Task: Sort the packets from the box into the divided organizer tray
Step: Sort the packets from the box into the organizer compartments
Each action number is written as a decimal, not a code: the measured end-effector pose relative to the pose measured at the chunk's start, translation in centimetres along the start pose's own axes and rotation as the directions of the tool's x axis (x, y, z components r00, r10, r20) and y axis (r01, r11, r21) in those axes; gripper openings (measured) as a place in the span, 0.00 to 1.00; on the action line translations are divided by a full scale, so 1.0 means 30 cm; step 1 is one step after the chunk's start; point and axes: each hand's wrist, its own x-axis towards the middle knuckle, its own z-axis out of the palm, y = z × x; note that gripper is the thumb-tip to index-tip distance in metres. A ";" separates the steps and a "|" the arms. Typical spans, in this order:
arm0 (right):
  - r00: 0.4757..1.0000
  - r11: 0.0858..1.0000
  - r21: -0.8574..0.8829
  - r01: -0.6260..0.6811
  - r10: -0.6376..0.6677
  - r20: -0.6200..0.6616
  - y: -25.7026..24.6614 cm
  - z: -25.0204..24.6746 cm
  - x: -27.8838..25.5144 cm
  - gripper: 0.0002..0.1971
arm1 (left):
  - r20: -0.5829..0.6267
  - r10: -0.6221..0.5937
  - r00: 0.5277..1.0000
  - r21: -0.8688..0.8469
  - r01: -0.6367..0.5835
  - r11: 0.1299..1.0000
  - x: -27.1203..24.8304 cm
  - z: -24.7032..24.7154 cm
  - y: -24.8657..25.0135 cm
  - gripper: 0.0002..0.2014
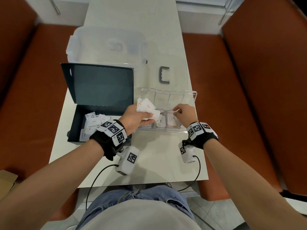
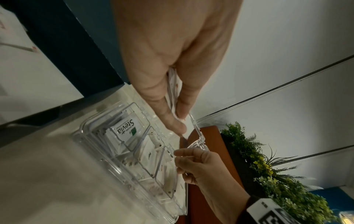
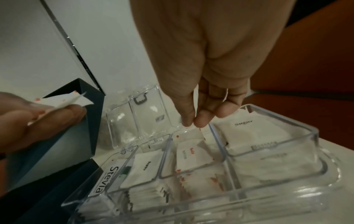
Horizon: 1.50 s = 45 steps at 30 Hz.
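My left hand (image 1: 146, 116) grips a bunch of white salt packets (image 1: 146, 105) with red print, just above the left end of the clear divided tray (image 1: 166, 131). In the left wrist view the thumb and fingers (image 2: 178, 116) clamp the bunch (image 2: 173, 84). My right hand (image 3: 192, 122) hovers over the tray's salt compartment, thumb and forefinger pinching the top edge of a salt packet (image 3: 188, 133) there. Other compartments hold Stevia (image 3: 99, 180), pepper and sugar (image 3: 245, 125) packets. The dark blue box (image 1: 78, 123) lies open at left with several packets (image 1: 93, 122) inside.
The tray's clear lid (image 1: 167, 97) stands open at the back. Behind are a translucent storage bin (image 1: 108, 45) and its lid with a grey handle (image 1: 164, 77). Orange seats (image 1: 232, 97) flank the narrow white table. Wrist camera cables hang off the near edge.
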 end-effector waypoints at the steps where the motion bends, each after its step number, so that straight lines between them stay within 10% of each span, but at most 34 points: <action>1: 1.000 1.000 -0.016 0.008 -0.009 -0.009 0.001 -0.001 0.000 0.09 | 0.000 -0.002 1.000 0.000 0.002 1.000 0.000 -0.001 -0.002 0.18; 14: 0.974 0.896 -0.402 0.192 -0.122 0.193 -0.014 0.011 -0.048 0.08 | 0.034 0.001 0.999 -0.001 0.000 1.000 0.011 0.012 0.002 0.17; 22: 0.959 0.960 0.052 0.276 -0.271 -0.089 -0.118 -0.068 -0.084 0.07 | 0.034 -0.036 0.999 -0.040 0.037 0.998 0.024 0.020 0.014 0.09; 29: 0.963 0.931 0.260 0.254 -0.268 0.019 -0.202 -0.113 -0.129 0.23 | 0.102 0.024 0.994 -0.036 -0.020 0.999 0.018 0.057 0.027 0.15; 45: 0.992 0.864 0.487 0.127 -0.107 -0.067 -0.161 -0.145 -0.097 0.05 | 0.241 0.032 0.970 0.020 -0.038 0.999 0.011 0.047 0.010 0.11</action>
